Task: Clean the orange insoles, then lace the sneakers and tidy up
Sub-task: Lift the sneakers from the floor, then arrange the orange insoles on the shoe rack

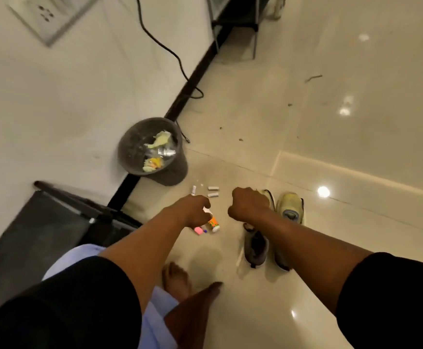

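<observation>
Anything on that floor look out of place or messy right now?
Yes. Small items lie scattered on the floor beside the bin: two white cylinders, an orange bottle on its side, a pink piece. Dark specks dot the tiles farther off.

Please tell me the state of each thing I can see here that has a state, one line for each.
Round grey waste bin: upright, uncovered, holding crumpled scraps.
Orange-and-white small bottle: lying on the floor.
Yellow-green sneaker: on the floor, beside the grey one.
Dark grey sneaker: on the floor.
Left hand: fingers curled downward.
Right hand: curled, contents hidden.
</observation>
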